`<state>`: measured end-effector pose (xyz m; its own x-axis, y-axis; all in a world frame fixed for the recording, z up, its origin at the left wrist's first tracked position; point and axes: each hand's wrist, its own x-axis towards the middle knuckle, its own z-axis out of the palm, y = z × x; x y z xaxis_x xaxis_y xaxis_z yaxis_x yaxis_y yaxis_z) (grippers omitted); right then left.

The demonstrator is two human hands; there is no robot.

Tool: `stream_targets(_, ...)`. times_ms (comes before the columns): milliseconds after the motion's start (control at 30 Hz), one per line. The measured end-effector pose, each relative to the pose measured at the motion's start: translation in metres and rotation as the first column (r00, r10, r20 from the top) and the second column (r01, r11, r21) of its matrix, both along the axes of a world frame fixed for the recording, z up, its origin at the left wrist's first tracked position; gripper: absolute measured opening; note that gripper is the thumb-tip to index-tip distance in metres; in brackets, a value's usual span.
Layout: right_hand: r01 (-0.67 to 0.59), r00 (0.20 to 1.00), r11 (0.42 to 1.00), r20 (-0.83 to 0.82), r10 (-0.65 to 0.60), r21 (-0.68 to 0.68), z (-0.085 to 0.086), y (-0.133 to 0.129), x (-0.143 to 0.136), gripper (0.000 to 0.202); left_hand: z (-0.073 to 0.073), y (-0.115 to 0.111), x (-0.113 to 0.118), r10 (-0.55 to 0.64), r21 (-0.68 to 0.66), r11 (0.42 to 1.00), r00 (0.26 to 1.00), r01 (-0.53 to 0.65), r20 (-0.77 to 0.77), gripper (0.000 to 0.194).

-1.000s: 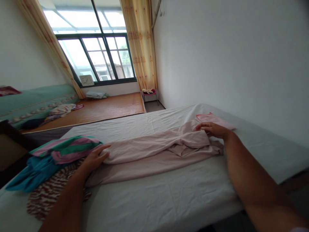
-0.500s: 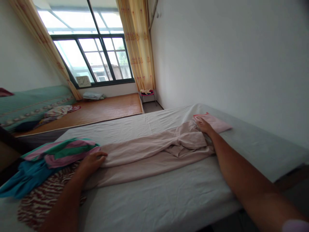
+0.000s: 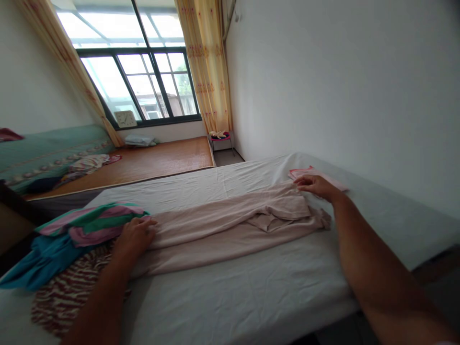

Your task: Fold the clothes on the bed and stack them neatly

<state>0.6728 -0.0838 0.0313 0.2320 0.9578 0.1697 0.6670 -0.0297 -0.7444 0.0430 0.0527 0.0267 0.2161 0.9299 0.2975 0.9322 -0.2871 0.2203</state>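
Long pinkish-beige trousers (image 3: 215, 223) lie lengthwise across the white-sheeted bed, with folds and a rumpled opening towards their right part. My left hand (image 3: 138, 235) is at their left end, its fingers curled down on the fabric beside the clothes pile. At the far right corner of the trousers, my right hand (image 3: 314, 186) has thumb and fingers pinched together on the edge. Just behind that hand lies a folded pink cloth (image 3: 334, 179) with a red edge, partly hidden by it.
A heap at the left holds a green-and-pink striped garment (image 3: 100, 223), a blue garment (image 3: 53, 258) and a brown-and-white patterned cloth (image 3: 68, 297). The white sheet (image 3: 233, 297) covers the bed. Beyond are a brown mat (image 3: 168, 155), a small stool (image 3: 221, 137) and the right wall (image 3: 323, 86).
My right hand has lifted off the pink cloth's edge and shifted slightly right, now pinching the trousers' corner. The trousers' near right end reaches a little further right. My left hand's fingers have curled more.
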Motion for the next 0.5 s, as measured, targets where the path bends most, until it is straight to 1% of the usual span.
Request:
stream_targets(33, -0.125, 0.991, 0.990, -0.047, 0.122, -0.061, 0.007, -0.006, -0.005, 0.040, -0.001, 0.000, 0.004, -0.018, 0.053, 0.998, 1.000, 0.018, -0.011, 0.033)
stream_targets(67, -0.228, 0.973, 0.966, -0.076, 0.220, -0.125, 0.013, -0.010, -0.010, 0.041, -0.002, -0.001, 0.008, -0.049, 0.085, 0.995, 0.999, 0.051, -0.025, 0.034)
stream_targets(100, -0.276, 0.961, 0.944, -0.069, 0.268, -0.179, 0.018, -0.013, -0.015, 0.042, -0.003, -0.001, 0.013, -0.088, 0.095, 0.991, 0.996, 0.091, -0.034, 0.034)
stream_targets(133, -0.262, 0.965, 0.941, -0.026, 0.262, -0.213, 0.021, -0.015, -0.019, 0.042, -0.004, -0.002, 0.018, -0.131, 0.092, 0.987, 0.991, 0.133, -0.027, 0.034)
stream_targets(167, -0.200, 0.977, 0.954, 0.032, 0.213, -0.223, 0.024, -0.016, -0.023, 0.043, -0.005, -0.004, 0.023, -0.168, 0.082, 0.982, 0.986, 0.169, -0.017, 0.033)
stream_targets(200, -0.116, 0.988, 0.968, 0.073, 0.135, -0.223, 0.025, -0.016, -0.024, 0.044, -0.007, -0.006, 0.029, -0.200, 0.072, 0.977, 0.980, 0.200, -0.010, 0.033)
stream_targets(233, -0.034, 0.995, 0.972, 0.081, 0.055, -0.235, 0.026, -0.017, -0.025, 0.046, -0.008, -0.008, 0.035, -0.230, 0.063, 0.971, 0.973, 0.229, -0.005, 0.033)
stream_targets(267, 0.019, 0.998, 0.962, 0.057, -0.003, -0.273, 0.027, -0.017, -0.025, 0.047, -0.009, -0.010, 0.042, -0.259, 0.056, 0.964, 0.966, 0.259, 0.001, 0.033)
stream_targets(300, 0.030, 1.000, 0.942, 0.008, -0.030, -0.334, 0.027, -0.018, -0.024, 0.048, -0.009, -0.013, 0.049, -0.291, 0.048, 0.956, 0.957, 0.290, 0.012, 0.032)
stream_targets(333, 0.001, 0.998, 0.918, -0.054, -0.024, -0.396, 0.027, -0.019, -0.024, 0.049, -0.008, -0.015, 0.058, -0.326, 0.037, 0.945, 0.945, 0.325, 0.030, 0.032)
stream_targets(367, -0.058, 0.993, 0.897, -0.117, 0.006, -0.439, 0.027, -0.020, -0.023, 0.051, -0.007, -0.018, 0.068, -0.362, 0.025, 0.932, 0.931, 0.361, 0.050, 0.031)
stream_targets(400, -0.130, 0.983, 0.883, -0.174, 0.056, -0.451, 0.027, -0.020, -0.024, 0.054, -0.005, -0.021, 0.079, -0.401, 0.012, 0.916, 0.914, 0.401, 0.068, 0.031)
stream_targets(433, -0.206, 0.967, 0.881, -0.227, 0.116, -0.427, 0.026, -0.019, -0.025, 0.058, -0.002, -0.024, 0.093, -0.442, 0.004, 0.896, 0.893, 0.443, 0.081, 0.030)
stream_targets(467, -0.273, 0.943, 0.887, -0.285, 0.171, -0.372, 0.025, -0.017, -0.027, 0.060, 0.001, -0.027, 0.108, -0.490, -0.001, 0.871, 0.867, 0.492, 0.085, 0.030)
stream_targets(500, -0.311, 0.915, 0.902, -0.351, 0.199, -0.299, 0.022, -0.014, -0.030, 0.058, 0.005, -0.031, 0.124, -0.543, 0.000, 0.839, 0.836, 0.545, 0.082, 0.029)
